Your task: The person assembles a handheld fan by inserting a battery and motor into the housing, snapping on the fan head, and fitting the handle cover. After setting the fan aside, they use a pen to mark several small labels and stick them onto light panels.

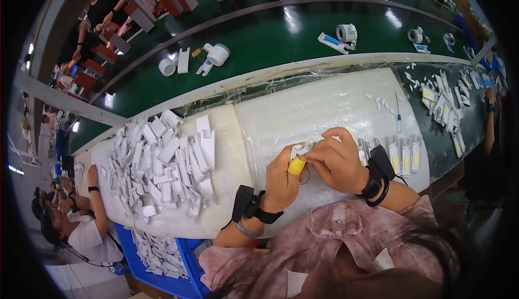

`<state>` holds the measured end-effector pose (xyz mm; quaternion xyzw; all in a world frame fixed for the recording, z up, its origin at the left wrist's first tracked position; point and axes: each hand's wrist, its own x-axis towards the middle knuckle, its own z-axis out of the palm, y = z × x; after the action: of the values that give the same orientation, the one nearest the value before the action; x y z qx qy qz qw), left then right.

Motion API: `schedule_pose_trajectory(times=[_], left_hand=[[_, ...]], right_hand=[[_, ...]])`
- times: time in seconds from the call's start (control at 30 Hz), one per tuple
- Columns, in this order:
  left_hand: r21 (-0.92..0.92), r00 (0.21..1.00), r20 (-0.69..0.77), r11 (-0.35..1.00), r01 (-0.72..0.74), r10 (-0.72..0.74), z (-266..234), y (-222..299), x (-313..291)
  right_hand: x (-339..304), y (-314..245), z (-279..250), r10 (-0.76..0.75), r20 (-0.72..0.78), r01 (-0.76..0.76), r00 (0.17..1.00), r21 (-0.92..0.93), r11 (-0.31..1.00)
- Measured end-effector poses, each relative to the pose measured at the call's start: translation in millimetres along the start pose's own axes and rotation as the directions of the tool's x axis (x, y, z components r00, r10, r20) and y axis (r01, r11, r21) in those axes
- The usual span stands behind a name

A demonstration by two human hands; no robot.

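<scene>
Over the front middle of the padded table, my left hand (283,179) is closed round a small white plastic part (298,150). Yellow tape wraps its thumb. My right hand (340,161) meets it from the right, thumb and fingers pinched together against the part; what lies between those fingertips is hidden. A thin dark loop shows just below them. Right of my right hand lies a row of white plastic pieces with yellow strips (406,156). A slim screwdriver with a blue handle (399,122) rests beyond that row.
A big heap of white plastic casings (162,158) covers the table's left side. A blue bin (130,250) of white parts stands below it. The green conveyor belt (259,29) carries white assemblies (218,55). At right lies another part pile (444,104); people work at both sides.
</scene>
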<state>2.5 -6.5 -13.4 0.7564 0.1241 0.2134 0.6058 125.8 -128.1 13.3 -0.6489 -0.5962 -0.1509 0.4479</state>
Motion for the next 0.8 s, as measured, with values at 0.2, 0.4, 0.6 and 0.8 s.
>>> schedule_pose_trajectory(times=[0.2,0.4,0.6,0.8], left_hand=[[-0.274,0.982,0.17,0.953,0.127,-0.082,-3,7,5],[-0.083,0.979,0.19,0.992,0.096,-0.078,-22,8,18],[0.015,0.93,0.22,0.954,0.298,-0.294,-30,17,21],[0.315,0.992,0.055,0.945,0.089,-0.112,-31,-2,21]], right_hand=[[6,3,-15,-0.033,0.057,0.037,0.998,-0.056,0.998],[4,3,-26,0.084,0.132,-0.096,0.988,0.088,0.992],[5,9,-31,0.13,0.228,-0.134,0.965,0.003,0.991],[3,6,-31,0.153,0.268,-0.156,0.951,-0.011,0.988]])
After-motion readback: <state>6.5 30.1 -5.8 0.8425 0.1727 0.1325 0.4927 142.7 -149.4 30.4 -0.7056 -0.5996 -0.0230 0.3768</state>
